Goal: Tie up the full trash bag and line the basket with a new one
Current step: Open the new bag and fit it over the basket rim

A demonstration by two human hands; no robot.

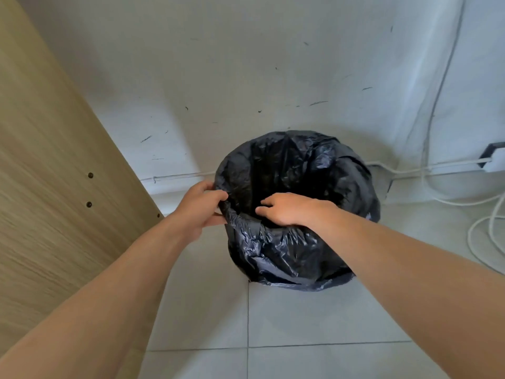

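On the tiled floor [314, 324], black trash bag [287, 255] over basket, left hand [198, 207] pinching its rim, right hand [289, 210] gripping near edge

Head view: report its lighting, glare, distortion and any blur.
Head view: soft, even daylight with faint shadows on the wall; small glints on the crinkled black bag, its inside too dark to read; wide-angle bending bows the wooden panel and stretches both forearms; left hand and right hand at the bag's rim look slightly soft.

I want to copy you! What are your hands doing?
Left hand: pinching the black bag at its rim.
Right hand: resting on the near rim; grip unclear.
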